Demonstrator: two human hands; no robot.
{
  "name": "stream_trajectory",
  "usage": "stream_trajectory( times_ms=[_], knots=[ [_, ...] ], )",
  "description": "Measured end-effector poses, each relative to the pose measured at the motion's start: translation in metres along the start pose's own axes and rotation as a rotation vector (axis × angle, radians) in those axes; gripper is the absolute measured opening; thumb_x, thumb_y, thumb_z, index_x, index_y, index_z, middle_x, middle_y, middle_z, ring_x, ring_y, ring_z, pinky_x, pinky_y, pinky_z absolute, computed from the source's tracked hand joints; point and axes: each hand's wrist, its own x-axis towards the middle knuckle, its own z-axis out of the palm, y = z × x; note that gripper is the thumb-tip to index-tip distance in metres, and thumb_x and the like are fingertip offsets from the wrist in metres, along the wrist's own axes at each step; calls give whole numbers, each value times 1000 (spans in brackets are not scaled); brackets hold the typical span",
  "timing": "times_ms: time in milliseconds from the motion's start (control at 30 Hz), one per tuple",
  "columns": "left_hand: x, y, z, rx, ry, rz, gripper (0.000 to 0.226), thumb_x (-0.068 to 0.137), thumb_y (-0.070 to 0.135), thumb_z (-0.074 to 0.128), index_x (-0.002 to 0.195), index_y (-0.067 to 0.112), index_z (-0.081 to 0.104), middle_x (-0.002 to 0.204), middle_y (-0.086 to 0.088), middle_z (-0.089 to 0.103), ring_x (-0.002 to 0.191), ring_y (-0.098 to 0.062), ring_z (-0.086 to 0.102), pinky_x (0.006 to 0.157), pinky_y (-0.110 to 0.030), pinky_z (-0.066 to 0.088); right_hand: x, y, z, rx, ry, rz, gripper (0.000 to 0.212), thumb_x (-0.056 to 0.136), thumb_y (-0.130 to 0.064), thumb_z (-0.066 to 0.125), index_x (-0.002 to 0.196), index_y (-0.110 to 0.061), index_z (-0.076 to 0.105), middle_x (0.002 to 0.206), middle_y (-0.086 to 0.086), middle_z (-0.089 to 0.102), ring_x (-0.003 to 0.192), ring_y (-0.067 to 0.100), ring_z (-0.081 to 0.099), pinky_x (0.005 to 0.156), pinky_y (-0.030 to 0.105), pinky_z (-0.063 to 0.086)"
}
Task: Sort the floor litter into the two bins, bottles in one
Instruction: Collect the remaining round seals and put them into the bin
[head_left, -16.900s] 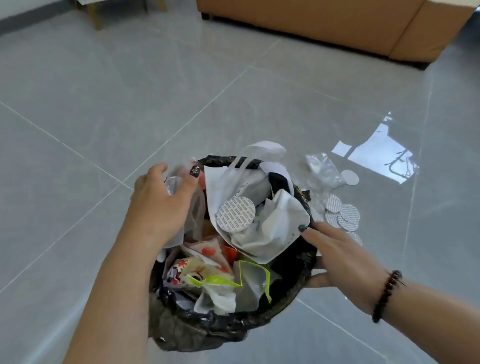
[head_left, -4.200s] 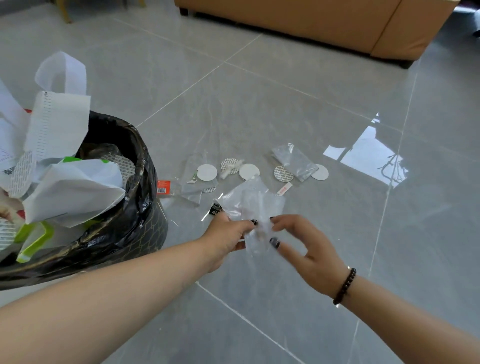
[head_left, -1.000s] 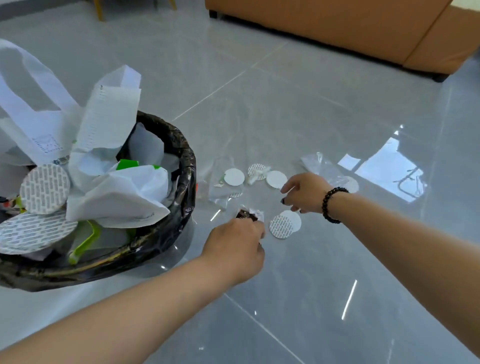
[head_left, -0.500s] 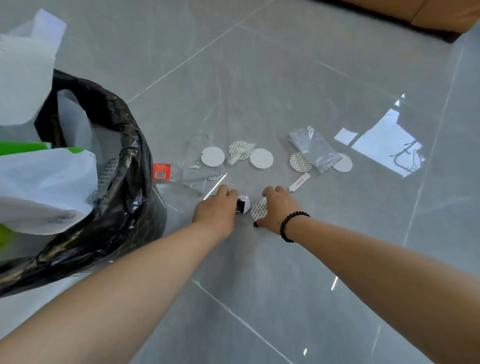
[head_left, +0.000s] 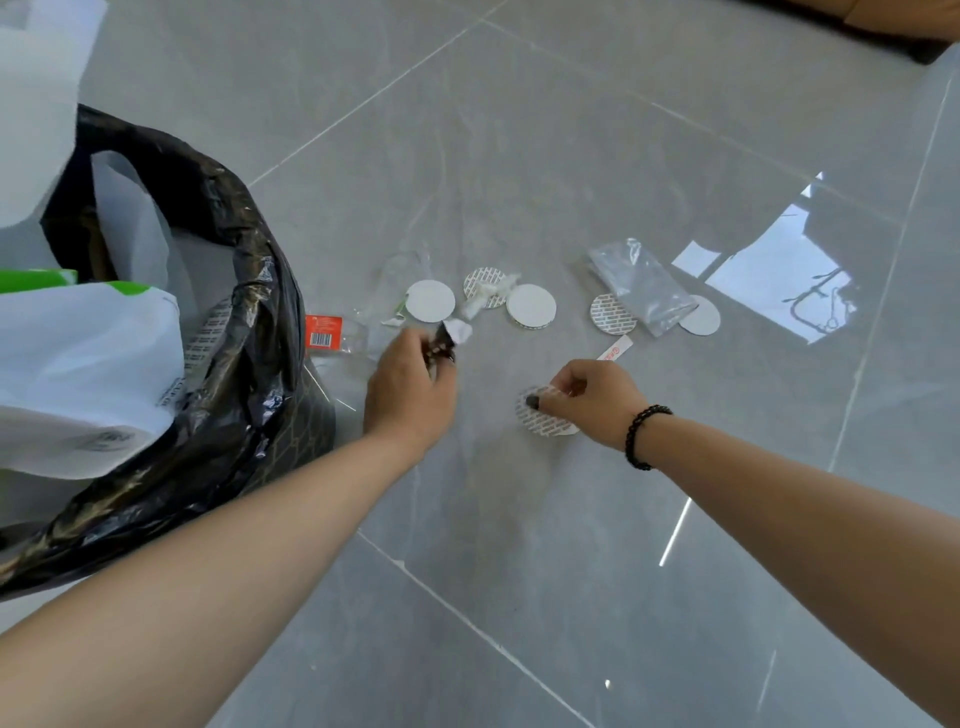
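Nearest us, both forearms enter from the bottom edge, elbows cut off. Left hand (head_left: 410, 395) shows us its back; fingers curl around a small crumpled scrap (head_left: 451, 338), dark with a white tip poking up past the knuckles. What the scrap is we cannot make out. Right hand (head_left: 592, 400), beaded bracelet (head_left: 641, 436) at the wrist, pinches a printed round seal (head_left: 543, 415) between thumb and curled fingers; the seal sits low at the floor (head_left: 519, 545), half covered by the hand, and whether it is touching the tile we cannot tell.

Left of us, the bin (head_left: 234, 364) with its black liner is cut off by the frame edge; white bags (head_left: 78, 364) bulge out and hide most of its contents. Just beside its wall lies an orange barcode label (head_left: 323, 331).

Beyond the hands, litter spreads in a loose row running left to right: a clear wrapper (head_left: 395, 280), hard to see against the tile; a white disc (head_left: 430, 300); a printed disc (head_left: 485, 286) under a twisted white scrap; another white disc (head_left: 531, 306); a small strip (head_left: 615, 348) tilted up-right; a printed disc (head_left: 608, 314); a clear bag (head_left: 641, 286), long axis running from upper left to lower right, overlapping a last white disc (head_left: 701, 316).

Farthest, a window reflection (head_left: 779, 275).
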Motion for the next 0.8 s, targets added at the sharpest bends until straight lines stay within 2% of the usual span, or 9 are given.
stream_trajectory(
  times_ms=[67,133,267,367,500,600,700,733,800],
  knots=[
    [11,-4,-9,5,167,22,16,91,17,54,103,6,53,106,-13,60,99,-33,54,85,-44,43,3,-4,-11,254,-15,85,23,80,-28,76,72,-14,59,80,4,66,75,17,64,70,26,55],
    [20,-17,-18,4,271,-27,17,90,13,54,103,0,54,108,-20,59,102,-36,53,86,-44,40,6,-6,-19,518,-30,171,22,81,-17,74,73,-12,55,92,17,68,87,26,68,83,39,57],
    [30,-43,-28,-5,302,-152,16,86,13,58,92,-2,55,102,-26,59,101,-39,53,89,-45,38,8,-2,-23,574,37,212,19,87,0,60,76,-9,47,98,23,65,77,24,71,71,36,59],
    [42,-54,-38,68,264,-165,18,82,20,60,74,9,48,90,-25,58,91,-39,52,84,-46,38,10,7,-18,150,43,116,16,85,-9,61,89,-14,47,107,16,62,78,19,65,66,31,54],
    [62,-71,-63,259,223,-213,7,81,16,65,83,9,64,105,-16,58,108,-38,49,93,-36,33,6,8,0,-358,-119,7,76,72,-34,79,135,-29,35,128,4,37,106,22,52,89,32,48],
    [79,-81,-75,368,92,-168,15,81,18,69,92,8,70,132,-22,51,135,-37,34,111,-35,25,4,7,7,-436,-69,11,70,71,-36,79,129,-28,41,129,3,32,103,27,55,88,34,50],
    [91,-79,-79,499,-39,-188,36,86,29,67,119,14,62,160,-17,13,148,-36,-1,118,-44,13,6,9,7,-383,-52,54,55,73,-29,78,119,-27,47,125,5,30,95,28,54,84,36,53],
    [95,-78,-81,546,-77,-194,40,87,33,65,122,15,59,161,-13,9,148,-36,-3,117,-50,13,6,9,6,-367,-56,60,54,73,-26,78,117,-26,48,125,6,29,95,28,53,83,36,53],
    [101,-80,-81,621,-155,-194,54,82,49,59,123,14,57,155,-8,24,146,-35,9,116,-56,15,9,10,4,-361,-59,63,52,72,-22,78,115,-25,48,125,7,31,97,29,53,83,34,52]
  ],
)
